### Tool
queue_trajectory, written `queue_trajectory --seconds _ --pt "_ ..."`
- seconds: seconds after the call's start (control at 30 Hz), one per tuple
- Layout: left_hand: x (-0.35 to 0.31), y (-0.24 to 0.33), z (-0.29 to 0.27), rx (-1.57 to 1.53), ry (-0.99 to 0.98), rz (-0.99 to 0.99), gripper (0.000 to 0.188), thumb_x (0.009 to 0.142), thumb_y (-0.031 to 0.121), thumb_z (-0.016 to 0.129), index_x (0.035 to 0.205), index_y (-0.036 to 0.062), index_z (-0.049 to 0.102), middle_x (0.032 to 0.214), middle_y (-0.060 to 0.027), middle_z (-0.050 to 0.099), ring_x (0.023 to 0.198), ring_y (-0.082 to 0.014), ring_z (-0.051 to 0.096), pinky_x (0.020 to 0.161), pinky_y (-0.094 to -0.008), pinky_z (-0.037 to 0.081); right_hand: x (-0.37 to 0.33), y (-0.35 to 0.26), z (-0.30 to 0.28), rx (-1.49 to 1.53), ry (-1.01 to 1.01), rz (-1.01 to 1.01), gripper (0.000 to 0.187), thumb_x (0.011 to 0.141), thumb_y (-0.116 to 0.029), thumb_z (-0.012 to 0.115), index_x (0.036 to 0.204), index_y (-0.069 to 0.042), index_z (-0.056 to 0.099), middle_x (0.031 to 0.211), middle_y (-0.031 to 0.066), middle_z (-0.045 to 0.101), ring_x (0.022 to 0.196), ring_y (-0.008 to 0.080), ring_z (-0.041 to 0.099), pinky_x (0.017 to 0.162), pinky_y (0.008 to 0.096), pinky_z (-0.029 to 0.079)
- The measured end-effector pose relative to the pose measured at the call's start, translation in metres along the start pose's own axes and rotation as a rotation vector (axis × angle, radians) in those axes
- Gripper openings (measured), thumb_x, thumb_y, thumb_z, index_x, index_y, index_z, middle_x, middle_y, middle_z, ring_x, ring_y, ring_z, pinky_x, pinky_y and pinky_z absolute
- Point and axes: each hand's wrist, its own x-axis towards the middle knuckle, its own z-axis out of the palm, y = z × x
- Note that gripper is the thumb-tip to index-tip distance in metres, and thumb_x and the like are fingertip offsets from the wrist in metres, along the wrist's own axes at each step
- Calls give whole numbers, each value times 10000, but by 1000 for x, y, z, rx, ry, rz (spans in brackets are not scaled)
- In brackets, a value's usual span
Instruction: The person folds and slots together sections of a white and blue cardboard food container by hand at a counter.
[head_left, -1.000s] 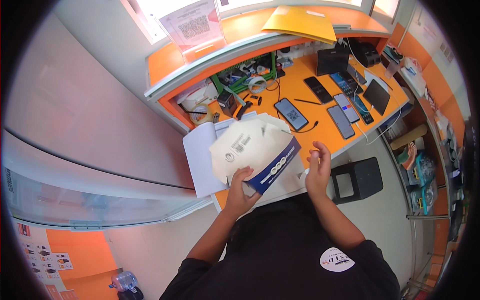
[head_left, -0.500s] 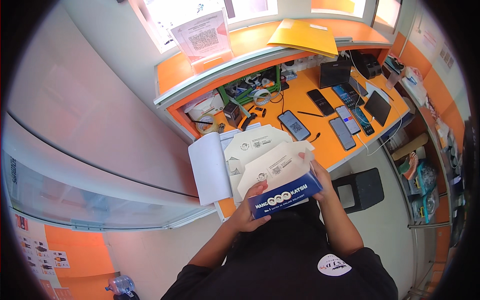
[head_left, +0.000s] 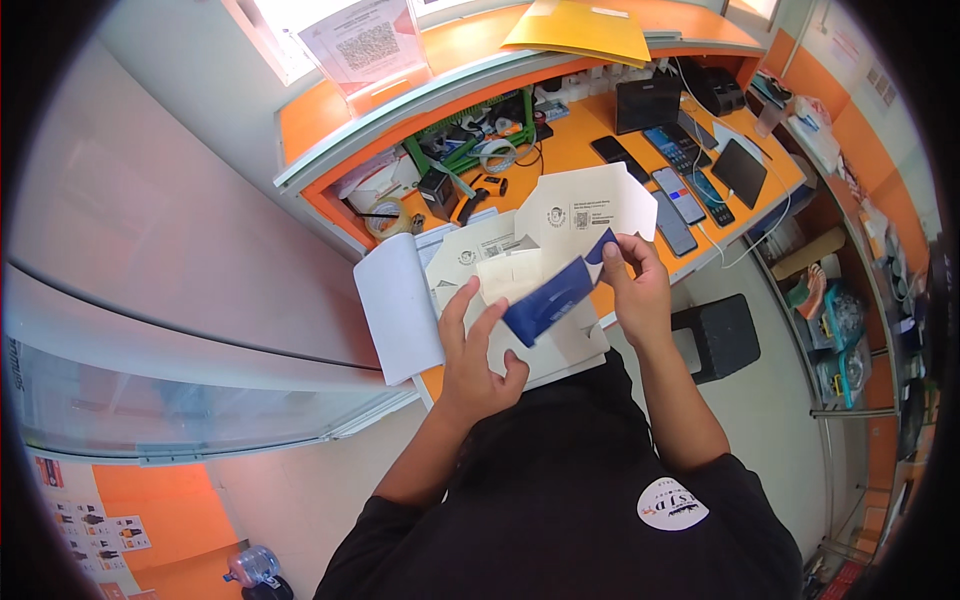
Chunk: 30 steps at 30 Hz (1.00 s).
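A partly folded carton (head_left: 550, 303), blue outside and off-white inside, is tilted in front of me above the counter. Its printed white flap (head_left: 600, 205) stands out toward the far side. My right hand (head_left: 642, 292) pinches a blue corner tab at the carton's right end, thumb against the fingers. At the left end my left hand (head_left: 478, 352) has its fingers spread; the fingertips are close to the carton's edge, and whether they touch is unclear. Beneath lies another off-white flat carton (head_left: 450, 255). An open paper pad (head_left: 398, 310) sits to its left.
Several phones (head_left: 676, 222) and a black tablet (head_left: 740, 168) lie on the orange counter at right. Farther back are a green basket (head_left: 440, 160), a tape roll (head_left: 388, 218) and a small black box (head_left: 437, 193). A black stool (head_left: 725, 338) stands below right.
The carton has turned, its white flap swinging up and right. My left hand has loosened from its blue panel and spread. My right hand has moved up to the corner tab.
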Motion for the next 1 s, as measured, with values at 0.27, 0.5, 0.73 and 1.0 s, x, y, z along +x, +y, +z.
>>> queue_trajectory --seconds 0.27,0.5,0.73,1.0 --pt "2 3 21 166 -6 -80 680 656 41 862 1280 67 591 1422 -173 486 1281 -392 487 1064 -482 414 -24 -21 9 -132 -92 -93 327 924 -240 740 1128 8 677 1260 154 498 1081 220 622 800 291 606" --pt "4 7 16 54 -13 -45 534 615 -17 867 1113 103 713 1278 -126 636 1230 -380 584 1015 -450 497 -32 -33 6 -269 -137 -204 325 860 -139 789 1146 -18 692 1315 181 461 1089 254 633 803 312 635" --pt "12 10 14 76 -28 33 503 586 -30 864 1050 105 722 1248 -95 654 1186 -344 614 1020 -466 501 -36 -43 4 -446 -220 -313 328 808 -104 808 1130 -99 745 1303 161 508 990 241 633 770 318 622" --pt "12 3 16 42 -16 86 620 570 -43 864 1140 88 657 1177 -80 678 1138 -298 638 1056 -495 486 -29 -35 2 -403 -307 -239 333 813 -100 805 1140 -80 745 1340 165 511 962 198 631 771 313 595"
